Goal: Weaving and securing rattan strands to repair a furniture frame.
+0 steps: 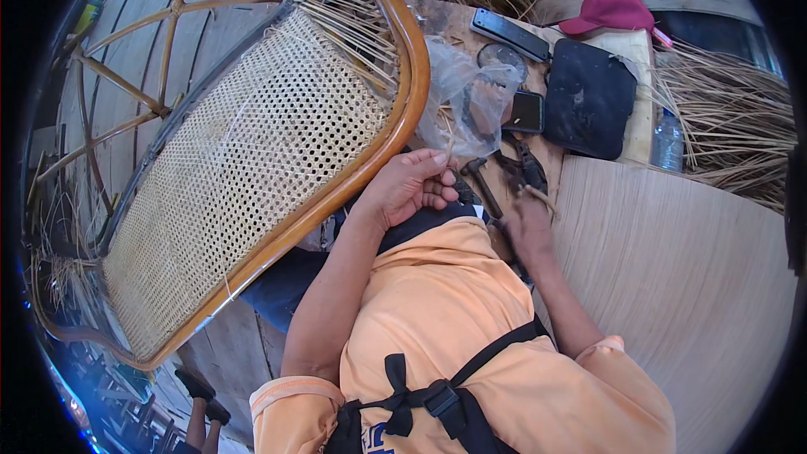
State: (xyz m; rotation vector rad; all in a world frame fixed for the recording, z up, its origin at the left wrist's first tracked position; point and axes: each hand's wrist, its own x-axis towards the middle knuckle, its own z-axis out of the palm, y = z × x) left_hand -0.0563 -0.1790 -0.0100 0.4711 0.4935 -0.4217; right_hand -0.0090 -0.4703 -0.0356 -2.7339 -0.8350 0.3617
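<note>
My left hand (410, 187) is closed, thumb and forefinger pinching a thin strip of cane (449, 150) that points upward. It is beside the curved, varnished frame (418, 88) of a cane-woven panel (252, 130). The panel leans across my left side, with many loose cane ends (353, 25) sticking out at its upper part. My right hand (528, 231) is smeared by motion over the dark tools. A short tan stick (540, 198) shows at its fingertips; whether it is held is unclear. Between my hands lies a hammer (482, 183).
Beyond my hands are a clear plastic bag (458, 105), a phone (526, 112), a black square pad (590, 99) and a dark oblong case (509, 34). A red cap (609, 10), water bottle (667, 141) and cane bundle (735, 122) are farther right. A wooden board (672, 261) lies nearest my right arm.
</note>
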